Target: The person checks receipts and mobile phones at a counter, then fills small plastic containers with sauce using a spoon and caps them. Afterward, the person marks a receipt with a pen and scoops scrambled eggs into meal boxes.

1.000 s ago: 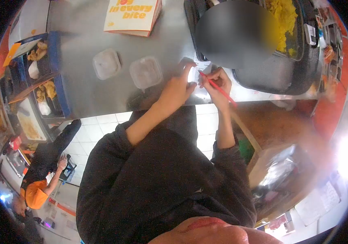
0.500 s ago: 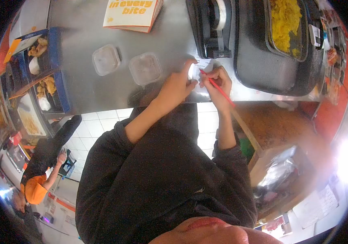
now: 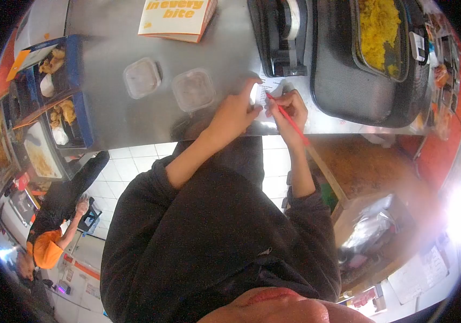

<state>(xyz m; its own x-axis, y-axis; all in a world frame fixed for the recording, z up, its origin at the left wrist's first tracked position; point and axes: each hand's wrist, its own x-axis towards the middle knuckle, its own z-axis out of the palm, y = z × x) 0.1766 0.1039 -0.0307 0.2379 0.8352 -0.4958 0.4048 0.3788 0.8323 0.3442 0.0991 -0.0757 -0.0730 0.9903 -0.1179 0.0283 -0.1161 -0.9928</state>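
Observation:
A small printed paper slip (image 3: 265,86), like a receipt, lies on the metal counter near its front edge. My left hand (image 3: 234,116) holds its left side down, index finger above and thumb below. Pinched in my right hand (image 3: 290,114) is a red pen (image 3: 294,125), its tip at the print and its shaft slanting down to the right. Left of my left hand are two clear square plastic tubs (image 3: 193,90) (image 3: 142,78); what they hold is hard to make out. Just above the slip stands a black device with a pale roll (image 3: 292,20).
A black mesh-sided case (image 3: 343,91) with yellow food under its window occupies the right. A printed box (image 3: 174,19) stands at the back. Blue-edged boxes of fried food (image 3: 87,121) line the left. Below the counter are a wooden box (image 3: 370,215) and, lower left, a person in orange (image 3: 47,248).
The pen's rear end has swung slightly left and up in my right hand. My left hand stays on the slip. The view has shifted very slightly.

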